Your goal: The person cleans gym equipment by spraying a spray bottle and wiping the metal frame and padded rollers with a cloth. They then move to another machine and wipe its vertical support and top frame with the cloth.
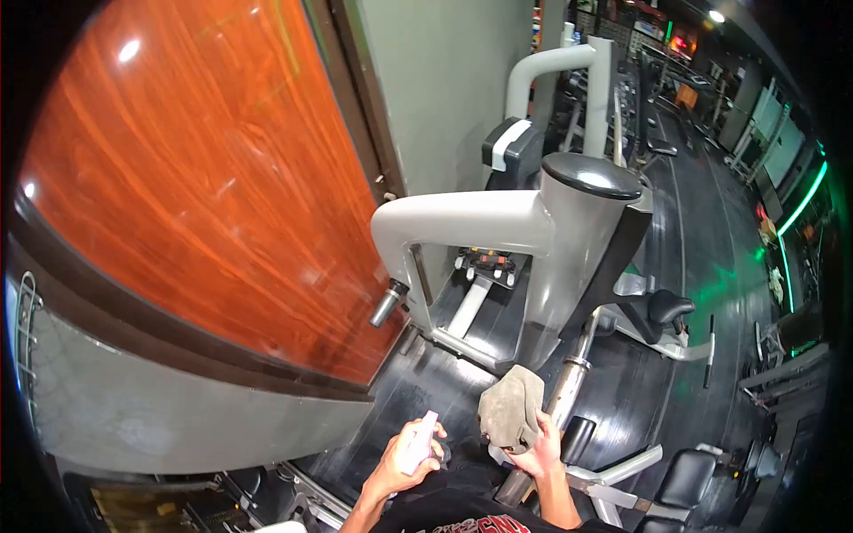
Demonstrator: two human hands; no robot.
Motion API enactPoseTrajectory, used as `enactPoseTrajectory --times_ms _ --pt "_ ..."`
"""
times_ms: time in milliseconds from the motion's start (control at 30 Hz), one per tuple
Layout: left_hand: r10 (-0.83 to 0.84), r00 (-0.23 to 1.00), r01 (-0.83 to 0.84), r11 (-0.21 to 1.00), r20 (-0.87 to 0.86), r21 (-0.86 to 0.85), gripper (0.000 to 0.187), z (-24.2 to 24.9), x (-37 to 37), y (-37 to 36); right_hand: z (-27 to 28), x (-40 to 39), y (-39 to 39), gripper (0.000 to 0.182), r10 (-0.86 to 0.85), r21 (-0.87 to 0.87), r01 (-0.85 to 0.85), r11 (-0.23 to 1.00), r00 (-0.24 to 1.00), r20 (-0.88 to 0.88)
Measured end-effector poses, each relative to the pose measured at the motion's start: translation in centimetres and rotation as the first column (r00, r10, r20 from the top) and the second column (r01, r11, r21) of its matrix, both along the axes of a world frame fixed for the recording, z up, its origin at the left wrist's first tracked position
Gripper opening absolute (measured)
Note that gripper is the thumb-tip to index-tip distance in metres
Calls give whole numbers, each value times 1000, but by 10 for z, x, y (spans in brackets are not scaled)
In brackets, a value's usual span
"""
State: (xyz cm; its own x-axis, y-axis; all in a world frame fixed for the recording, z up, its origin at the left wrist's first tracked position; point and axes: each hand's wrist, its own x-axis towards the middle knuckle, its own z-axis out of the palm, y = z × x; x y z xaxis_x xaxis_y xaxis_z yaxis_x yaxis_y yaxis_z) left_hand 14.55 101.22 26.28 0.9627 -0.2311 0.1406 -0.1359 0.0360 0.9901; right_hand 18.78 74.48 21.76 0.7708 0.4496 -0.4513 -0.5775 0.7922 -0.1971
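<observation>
Low in the head view, my left hand (pixel 404 462) is closed around a small pale pinkish-white object (pixel 419 441), whose narrow end points up. To its right, my right hand (pixel 540 451) grips a crumpled grey-brown cloth (pixel 511 409) by its lower right part. The cloth hangs over part of the fingers. A gap separates the two hands, and both are in front of my dark shirt (pixel 471 520) with red and white lettering.
A large grey exercise machine (pixel 480 218) stands ahead, with a metal bar (pixel 569 386) right of the cloth. Glossy wood panelling (pixel 204 178) and a grey wall are at the left. Black padded seats (pixel 689 478) and more gym equipment stand at the right on dark flooring (pixel 702 240).
</observation>
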Motion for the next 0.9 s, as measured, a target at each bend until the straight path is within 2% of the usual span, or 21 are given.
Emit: enactPoseTrajectory --times_ms 67,133,167,233,267,333,400,467,500,600,667,733,767,800,867,900 --pt "-51 999 52 998 13 -45 57 -10 9 2 1 -1 0 57 -39 -47 41 998 999 36" --pt "-87 995 76 974 -40 -212 55 -18 16 1 2 -3 -2 57 -79 -101 86 991 994 74" --pt "-116 993 106 970 -31 -220 55 -22 24 -1 -1 -4 -2 57 -118 -150 126 981 991 61" --pt "-146 966 184 967 211 -174 53 -31 40 -5 4 -5 3 57 -187 -182 194 964 981 56" --pt "-178 960 217 960 218 -175 53 -35 45 -4 5 -4 6 57 -219 -183 227 956 974 63" --pt "-261 954 296 905 151 -307 54 -41 52 1 3 -8 6 57 -288 -173 302 937 952 100" --pt "-308 935 348 886 174 -305 53 -46 64 12 0 -10 6 55 -344 -164 361 918 931 122" --pt "-405 898 433 883 173 -180 48 -48 77 27 -6 -14 12 54 -435 -276 445 852 895 101" --pt "-411 888 447 876 204 -183 43 -36 83 31 -12 -16 16 53 -415 -360 454 815 891 185" --pt "-539 830 554 826 144 -106 52 -38 97 60 -16 -21 27 53 -470 -332 516 790 857 213" --pt "-566 806 588 799 171 -128 48 -40 107 68 12 -30 57 53 -542 -365 588 722 808 229" --pt "-601 787 615 742 140 -268 45 -38 117 66 27 -38 83 54 -659 -289 708 644 706 260" --pt "-538 837 541 785 101 -302 41 -30 116 60 31 -43 96 55 -672 -282 735 616 678 299" --pt "-549 829 554 775 111 -305 41 -27 121 58 36 -42 111 53 -738 -235 795 559 606 297" --pt "-519 839 541 827 163 -155 40 -24 131 54 21 -46 124 51 -781 -93 819 566 569 259" --pt "-497 841 528 839 215 -129 38 -18 136 50 17 -43 132 48 -819 -121 851 511 525 233"
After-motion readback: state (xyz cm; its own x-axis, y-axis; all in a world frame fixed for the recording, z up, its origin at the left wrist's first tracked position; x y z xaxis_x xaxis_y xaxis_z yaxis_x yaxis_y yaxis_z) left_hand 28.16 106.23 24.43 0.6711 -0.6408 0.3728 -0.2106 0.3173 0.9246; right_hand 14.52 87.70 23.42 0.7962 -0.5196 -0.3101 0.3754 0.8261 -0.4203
